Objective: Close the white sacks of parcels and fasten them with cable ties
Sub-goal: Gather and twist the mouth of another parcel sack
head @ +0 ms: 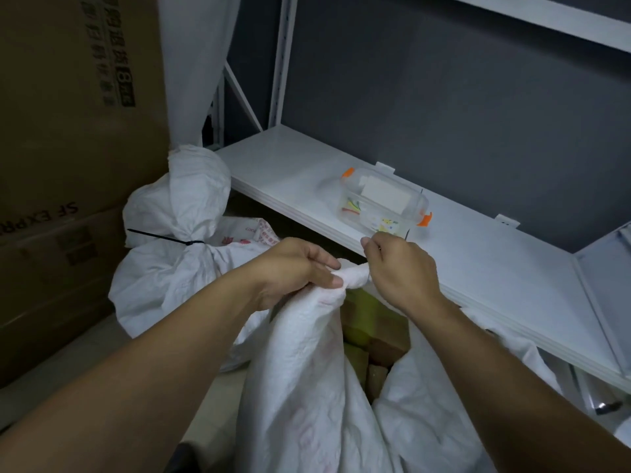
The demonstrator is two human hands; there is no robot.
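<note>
near sack (307,387) gapes open in the middle, brown and green parcels (372,329) inside. left hand (293,268) clutches its bunched mouth, right hand (399,268) pinches the rim. far-left sack (191,199) is cinched with a black cable tie (160,236). clear clip-lid box (382,203) on the shelf (478,268) holds coloured bits

The sack (307,370) in the left hand (290,271) is matt, crinkled white woven cloth. Beyond the right hand (403,271), a smooth white metal shelf (478,268) and a clear, glossy plastic box (382,199).

Two white sacks (164,268) (300,387), one black cable tie (160,236), one clear box (382,203), two cardboard cartons (78,97) (51,274), two hands (293,268) (403,268)
</note>
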